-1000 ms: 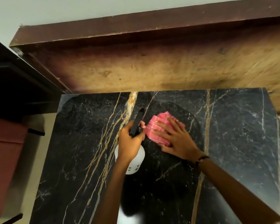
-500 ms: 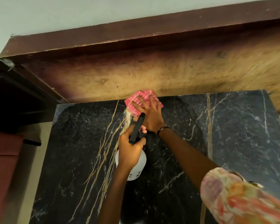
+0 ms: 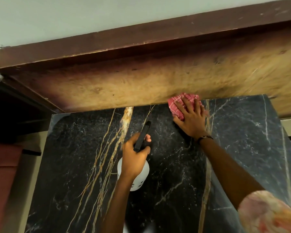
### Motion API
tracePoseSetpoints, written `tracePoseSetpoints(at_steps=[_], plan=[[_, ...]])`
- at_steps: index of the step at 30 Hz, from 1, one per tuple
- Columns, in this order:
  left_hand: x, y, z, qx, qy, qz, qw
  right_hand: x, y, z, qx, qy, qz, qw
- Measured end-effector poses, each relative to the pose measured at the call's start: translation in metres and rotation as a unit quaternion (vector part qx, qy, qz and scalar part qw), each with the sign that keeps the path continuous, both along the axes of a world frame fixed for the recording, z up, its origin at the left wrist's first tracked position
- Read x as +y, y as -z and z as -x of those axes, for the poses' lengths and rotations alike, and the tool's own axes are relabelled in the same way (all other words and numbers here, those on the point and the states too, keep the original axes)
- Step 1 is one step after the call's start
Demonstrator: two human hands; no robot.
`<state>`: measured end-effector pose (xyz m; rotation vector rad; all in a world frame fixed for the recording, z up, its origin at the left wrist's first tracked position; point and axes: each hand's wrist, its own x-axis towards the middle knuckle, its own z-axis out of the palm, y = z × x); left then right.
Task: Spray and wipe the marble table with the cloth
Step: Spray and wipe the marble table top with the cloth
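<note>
The black marble table (image 3: 77, 165) with gold and white veins fills the lower view. My right hand (image 3: 191, 118) lies flat with spread fingers on a folded red checked cloth (image 3: 175, 106), pressing it on the marble at the table's far edge, right of centre. My left hand (image 3: 135, 155) hovers above the middle of the table, closed around the black head of a spray bottle (image 3: 142, 136). The bottle's white body (image 3: 139, 179) hangs below that hand, partly hidden by my wrist.
A wooden board with a dark brown rim (image 3: 141, 78) stands right behind the table's far edge. A dark piece of furniture (image 3: 10, 106) and a reddish block (image 3: 2, 174) sit to the left, past a pale floor strip. My patterned sleeve (image 3: 265, 214) is at bottom right.
My right hand slid the cloth from the table's middle to the far edge, then rightward along that edge. My left hand kept the spray bottle in nearly the same place.
</note>
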<state>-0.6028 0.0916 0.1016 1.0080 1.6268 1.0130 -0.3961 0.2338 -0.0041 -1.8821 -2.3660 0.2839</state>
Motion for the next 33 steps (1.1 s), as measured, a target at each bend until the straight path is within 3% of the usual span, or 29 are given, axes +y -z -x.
tracePoseSetpoints(at_steps=[2,5,9,14,19,24,28,33], plan=[[0.003,-0.003,-0.012,0.004,-0.001,0.004,1.000,0.009,0.001,0.020,0.003,-0.027,0.011,1.000],[0.008,-0.006,-0.033,0.011,0.007,0.005,1.000,-0.005,0.004,0.023,-0.004,-0.161,-0.020,0.987],[0.010,-0.007,-0.060,0.024,0.014,0.008,1.000,-0.045,0.012,-0.037,-0.003,-0.270,-0.076,0.960],[0.011,-0.007,-0.083,0.012,0.006,0.017,1.000,-0.029,0.005,-0.130,0.003,-0.193,-0.063,0.979],[0.007,-0.010,-0.104,0.015,0.002,0.019,1.000,0.021,-0.007,-0.108,-0.004,-0.088,0.011,0.996],[0.004,-0.010,-0.125,0.024,-0.001,0.018,1.000,-0.009,-0.002,-0.071,-0.002,-0.198,-0.021,0.980],[-0.003,-0.010,-0.142,0.028,0.010,0.018,0.999,-0.069,0.008,-0.119,-0.005,-0.287,-0.062,0.956],[-0.020,-0.010,-0.156,0.012,0.002,0.028,1.000,-0.067,0.003,-0.201,-0.003,-0.207,-0.038,0.978]])
